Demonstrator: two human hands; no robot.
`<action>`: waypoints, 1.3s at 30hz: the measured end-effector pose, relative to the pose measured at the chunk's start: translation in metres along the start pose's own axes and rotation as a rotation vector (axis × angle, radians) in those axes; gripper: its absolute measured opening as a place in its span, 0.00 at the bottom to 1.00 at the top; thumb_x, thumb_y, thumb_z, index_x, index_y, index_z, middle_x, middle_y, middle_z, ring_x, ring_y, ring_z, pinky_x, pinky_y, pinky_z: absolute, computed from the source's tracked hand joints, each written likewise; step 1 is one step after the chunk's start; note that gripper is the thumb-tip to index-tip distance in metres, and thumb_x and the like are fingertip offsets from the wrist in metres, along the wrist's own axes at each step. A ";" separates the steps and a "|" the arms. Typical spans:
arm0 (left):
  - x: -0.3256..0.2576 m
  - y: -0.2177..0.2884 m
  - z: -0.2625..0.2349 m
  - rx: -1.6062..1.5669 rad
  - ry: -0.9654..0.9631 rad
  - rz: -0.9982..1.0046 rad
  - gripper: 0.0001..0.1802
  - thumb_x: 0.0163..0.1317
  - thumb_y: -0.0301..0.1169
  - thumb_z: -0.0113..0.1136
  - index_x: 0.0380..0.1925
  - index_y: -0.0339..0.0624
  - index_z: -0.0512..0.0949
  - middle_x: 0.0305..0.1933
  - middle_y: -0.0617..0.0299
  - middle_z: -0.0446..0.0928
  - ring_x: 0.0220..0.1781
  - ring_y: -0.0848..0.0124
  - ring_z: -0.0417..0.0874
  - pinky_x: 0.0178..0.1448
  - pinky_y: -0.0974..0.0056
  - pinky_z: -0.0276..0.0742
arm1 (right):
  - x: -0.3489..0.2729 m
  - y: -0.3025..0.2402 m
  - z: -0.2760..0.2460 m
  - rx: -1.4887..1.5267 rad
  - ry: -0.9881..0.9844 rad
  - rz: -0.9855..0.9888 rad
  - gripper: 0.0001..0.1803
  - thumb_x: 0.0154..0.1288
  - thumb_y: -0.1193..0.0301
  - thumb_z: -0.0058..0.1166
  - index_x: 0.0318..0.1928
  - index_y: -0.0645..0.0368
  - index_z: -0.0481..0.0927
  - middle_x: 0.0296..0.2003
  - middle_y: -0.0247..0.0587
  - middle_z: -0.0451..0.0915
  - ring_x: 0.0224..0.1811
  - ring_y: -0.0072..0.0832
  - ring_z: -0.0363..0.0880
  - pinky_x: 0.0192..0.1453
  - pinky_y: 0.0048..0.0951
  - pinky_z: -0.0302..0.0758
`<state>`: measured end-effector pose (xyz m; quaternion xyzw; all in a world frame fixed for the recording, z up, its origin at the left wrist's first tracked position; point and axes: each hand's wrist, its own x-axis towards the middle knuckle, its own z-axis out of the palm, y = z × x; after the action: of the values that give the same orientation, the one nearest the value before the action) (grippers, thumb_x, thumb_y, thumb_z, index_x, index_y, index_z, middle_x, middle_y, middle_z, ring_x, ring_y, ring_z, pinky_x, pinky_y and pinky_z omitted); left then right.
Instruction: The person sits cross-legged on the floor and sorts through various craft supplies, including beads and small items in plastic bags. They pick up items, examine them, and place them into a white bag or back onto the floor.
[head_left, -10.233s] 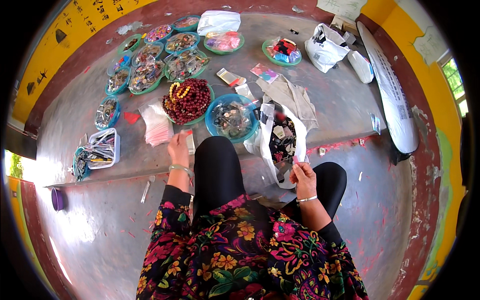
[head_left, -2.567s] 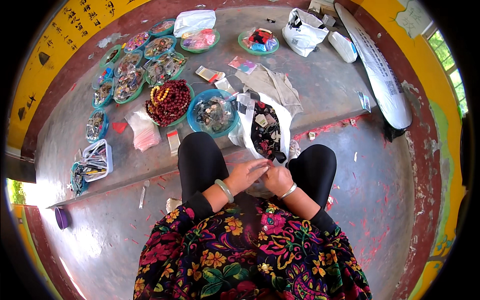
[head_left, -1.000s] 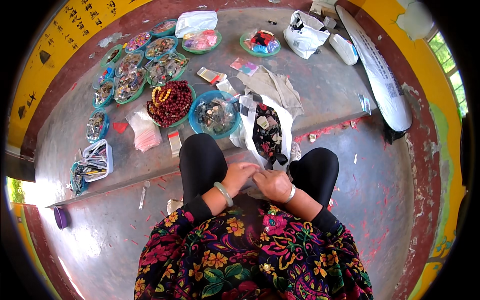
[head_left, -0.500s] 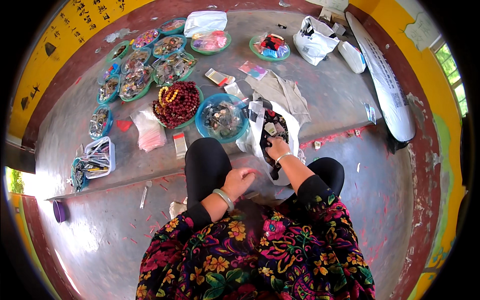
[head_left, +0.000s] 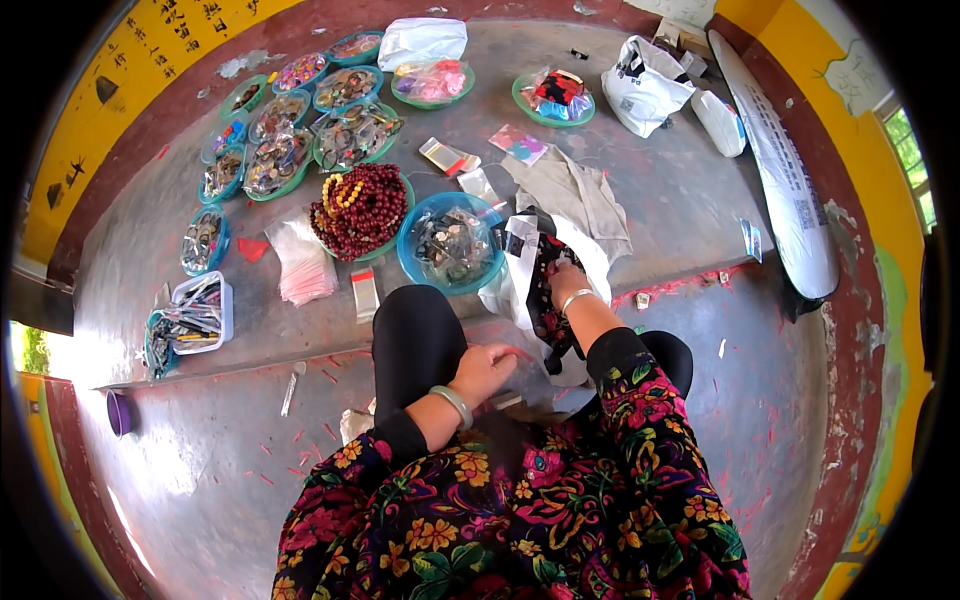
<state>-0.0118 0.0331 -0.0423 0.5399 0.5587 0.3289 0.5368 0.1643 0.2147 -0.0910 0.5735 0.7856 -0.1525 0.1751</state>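
Observation:
My right hand [head_left: 567,283] reaches down into a white plastic bag [head_left: 592,250] that stands between my knees. Dark, patterned stuff [head_left: 548,318] fills the bag's mouth, and my fingers are hidden in it. My left hand [head_left: 485,370] rests near my left knee with its fingers curled closed; a thin reddish streak shows by the fingertips, too fine to name. Just left of the bag stands a blue basin [head_left: 404,262] holding small clear packets [head_left: 450,243]. Beyond the bag lies a grey-beige cloth [head_left: 585,195].
A green basin heaped with dark red beads [head_left: 365,210] is left of the blue one. Clear sleeves [head_left: 305,265] lie beside it. Several packet-filled basins [head_left: 355,135] stand farther left. A tub of pens [head_left: 205,315] sits near the ledge; a long wrapped board [head_left: 780,170] is at right.
My right hand has gone deeper into the bag, and the pale tag-like pieces by its fingers are out of sight. My left hand stays by my knee. The view has shifted slightly.

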 end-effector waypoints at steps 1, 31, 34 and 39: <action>0.000 0.000 0.001 -0.010 -0.008 -0.012 0.14 0.54 0.34 0.48 0.36 0.48 0.82 0.11 0.64 0.68 0.14 0.77 0.68 0.23 0.68 0.64 | 0.006 0.005 0.011 -0.041 -0.042 0.021 0.21 0.49 0.72 0.55 0.48 0.47 0.77 0.57 0.47 0.66 0.59 0.42 0.64 0.61 0.35 0.64; 0.001 0.004 -0.002 -0.030 -0.047 -0.130 0.13 0.56 0.29 0.48 0.35 0.39 0.81 0.28 0.66 0.78 0.25 0.83 0.70 0.30 0.75 0.67 | 0.009 0.039 -0.049 -0.074 0.137 0.228 0.18 0.57 0.72 0.42 0.49 0.58 0.74 0.46 0.50 0.76 0.48 0.39 0.76 0.50 0.37 0.74; -0.001 0.009 -0.003 -0.031 -0.065 -0.198 0.13 0.56 0.29 0.48 0.35 0.40 0.81 0.29 0.67 0.78 0.26 0.83 0.71 0.31 0.75 0.67 | 0.003 0.041 -0.060 -0.092 0.046 0.153 0.18 0.58 0.66 0.44 0.50 0.52 0.75 0.46 0.44 0.77 0.48 0.40 0.76 0.49 0.35 0.73; -0.003 0.019 -0.006 0.002 -0.075 -0.176 0.13 0.56 0.30 0.48 0.35 0.40 0.81 0.28 0.69 0.77 0.26 0.84 0.69 0.31 0.76 0.66 | 0.016 0.033 -0.049 0.083 0.253 0.130 0.12 0.53 0.72 0.45 0.34 0.53 0.82 0.35 0.45 0.81 0.42 0.39 0.79 0.44 0.36 0.74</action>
<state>-0.0136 0.0355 -0.0224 0.5012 0.5839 0.2594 0.5836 0.1870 0.2593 -0.0556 0.6446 0.7556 -0.0998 0.0604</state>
